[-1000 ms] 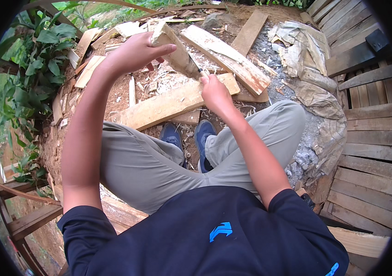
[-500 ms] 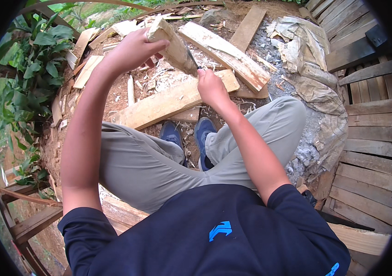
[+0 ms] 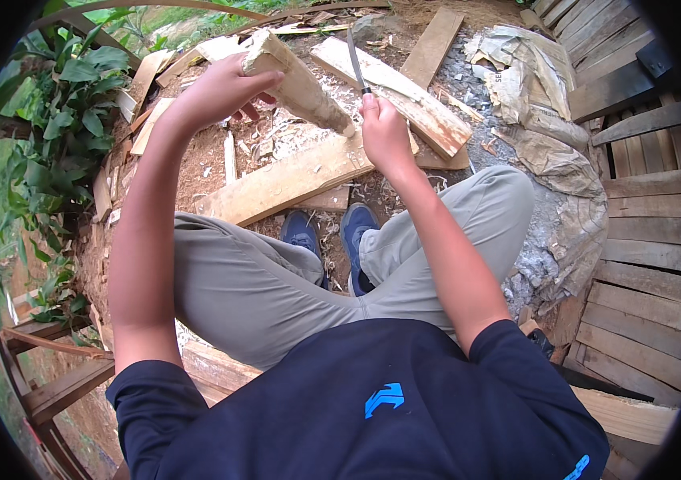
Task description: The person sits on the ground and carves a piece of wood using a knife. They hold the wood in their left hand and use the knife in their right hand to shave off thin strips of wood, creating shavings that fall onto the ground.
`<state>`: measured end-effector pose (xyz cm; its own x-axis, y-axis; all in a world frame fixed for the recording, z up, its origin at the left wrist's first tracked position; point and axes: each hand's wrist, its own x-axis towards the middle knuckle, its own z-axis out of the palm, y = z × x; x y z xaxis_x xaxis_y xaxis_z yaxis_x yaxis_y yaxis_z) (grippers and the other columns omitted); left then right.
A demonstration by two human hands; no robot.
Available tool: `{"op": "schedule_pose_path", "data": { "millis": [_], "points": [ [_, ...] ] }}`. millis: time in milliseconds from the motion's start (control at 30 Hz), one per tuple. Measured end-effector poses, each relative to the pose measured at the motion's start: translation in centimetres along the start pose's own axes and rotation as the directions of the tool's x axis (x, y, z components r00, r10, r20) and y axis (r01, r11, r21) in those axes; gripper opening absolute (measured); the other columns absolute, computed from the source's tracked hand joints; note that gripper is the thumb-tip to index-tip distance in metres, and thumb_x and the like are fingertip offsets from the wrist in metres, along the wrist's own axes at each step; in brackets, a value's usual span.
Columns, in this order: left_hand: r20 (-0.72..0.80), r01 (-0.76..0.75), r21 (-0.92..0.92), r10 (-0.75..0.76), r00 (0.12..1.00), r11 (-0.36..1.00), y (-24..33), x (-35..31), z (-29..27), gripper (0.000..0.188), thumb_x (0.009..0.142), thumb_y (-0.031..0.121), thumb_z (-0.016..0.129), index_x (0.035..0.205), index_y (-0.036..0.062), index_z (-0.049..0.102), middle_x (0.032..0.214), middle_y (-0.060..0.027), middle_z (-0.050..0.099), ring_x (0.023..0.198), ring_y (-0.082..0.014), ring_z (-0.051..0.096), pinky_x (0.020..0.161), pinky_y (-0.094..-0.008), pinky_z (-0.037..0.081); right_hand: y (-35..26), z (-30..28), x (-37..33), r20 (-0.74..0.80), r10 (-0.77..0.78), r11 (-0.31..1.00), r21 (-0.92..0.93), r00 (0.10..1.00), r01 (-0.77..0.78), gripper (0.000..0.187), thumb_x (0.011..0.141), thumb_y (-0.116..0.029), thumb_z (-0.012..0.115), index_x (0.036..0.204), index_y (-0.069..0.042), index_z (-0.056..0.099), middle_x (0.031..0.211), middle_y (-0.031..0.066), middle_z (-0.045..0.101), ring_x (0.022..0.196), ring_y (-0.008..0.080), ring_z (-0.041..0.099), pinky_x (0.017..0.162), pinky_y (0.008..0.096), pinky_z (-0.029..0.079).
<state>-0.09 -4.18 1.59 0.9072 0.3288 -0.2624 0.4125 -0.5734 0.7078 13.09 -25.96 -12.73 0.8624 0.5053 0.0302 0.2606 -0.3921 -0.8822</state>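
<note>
My left hand (image 3: 224, 92) is closed around the upper end of a pale, rough-hewn wood block (image 3: 300, 88). The block stands tilted, its narrower lower end resting at a flat plank (image 3: 292, 178) on the ground. In my right hand (image 3: 387, 132) is a long knife (image 3: 356, 60), gripped by its dark handle. The blade points up and away, apart from the block and to its right. The fingers of my left hand are partly hidden behind the block.
A thicker whitish board (image 3: 396, 92) and a brown plank (image 3: 433, 48) lie beyond my right hand. Wood shavings cover the soil. Crumpled paper sacking (image 3: 540, 144) and grey ash lie at right, beside a slatted wooden wall (image 3: 648, 232). Leafy plants (image 3: 60, 120) grow at left.
The knife has come off the block's right side and swung upward, now pointing away. My right hand has shifted slightly right; my left hand still holds the block, which barely moved.
</note>
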Motion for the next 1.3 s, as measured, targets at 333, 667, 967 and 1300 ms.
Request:
{"op": "schedule_pose_path", "data": {
  "millis": [333, 667, 967, 1300],
  "points": [
    [-0.033, -0.134, 0.026, 0.134, 0.990, 0.991, 1.7, -0.4, 1.6, 0.046, 0.099, 0.037, 0.063, 0.114, -0.0056, 0.066, 0.095, -0.0192, 0.076, 0.069, -0.0206, 0.075, 0.061, -0.0309, 0.059, -0.8, 1.4, -3.1, 0.250, 0.174, 0.870, -0.493, 0.952, -0.029, 0.040, 0.110, -0.033, 0.034, 0.115, 0.003, 0.049, 0.100, 0.0318, 0.069, 0.102, 0.0476, 0.068, 0.087, 0.0564, 0.052],
    [-0.014, 0.037, -0.003, -0.037, 0.999, 0.999, -1.2, 0.3, -0.8, 0.045, 0.098, 0.044, 0.064, 0.118, 0.0028, 0.069, 0.102, -0.0121, 0.077, 0.075, -0.0176, 0.075, 0.061, -0.0278, 0.058, 0.8, 1.3, 0.8, 0.465, 0.267, 0.963, -0.095, 0.844, -0.252, 0.045, 0.108, -0.040, 0.037, 0.111, 0.001, 0.057, 0.086, 0.0160, 0.066, 0.064, 0.0264, 0.063, 0.057, 0.0406, 0.049],
    [0.038, -0.007, 0.005, 0.007, 0.999, 1.000, -0.4, 0.0, -0.8, 0.053, 0.097, 0.047, 0.066, 0.126, 0.0022, 0.060, 0.108, -0.0168, 0.075, 0.075, -0.0202, 0.074, 0.068, -0.0325, 0.059, -0.1, -0.3, 0.8, 0.257, -0.052, 0.938, -0.318, 0.965, 0.136, 0.045, 0.106, -0.039, 0.042, 0.111, 0.003, 0.057, 0.089, 0.0289, 0.068, 0.080, 0.0448, 0.067, 0.073, 0.0532, 0.052],
    [0.049, -0.018, 0.020, 0.017, 0.999, 1.000, 0.1, -0.3, -0.1, 0.048, 0.100, 0.044, 0.062, 0.127, 0.0048, 0.057, 0.106, -0.0125, 0.076, 0.078, -0.0173, 0.074, 0.065, -0.0286, 0.057, -2.8, 0.8, -1.9, 0.009, -0.172, 0.972, -0.160, 0.985, 0.172, 0.033, 0.109, -0.030, 0.041, 0.112, 0.002, 0.049, 0.077, 0.0295, 0.068, 0.077, 0.0466, 0.071, 0.064, 0.0530, 0.056]
  ]
}}
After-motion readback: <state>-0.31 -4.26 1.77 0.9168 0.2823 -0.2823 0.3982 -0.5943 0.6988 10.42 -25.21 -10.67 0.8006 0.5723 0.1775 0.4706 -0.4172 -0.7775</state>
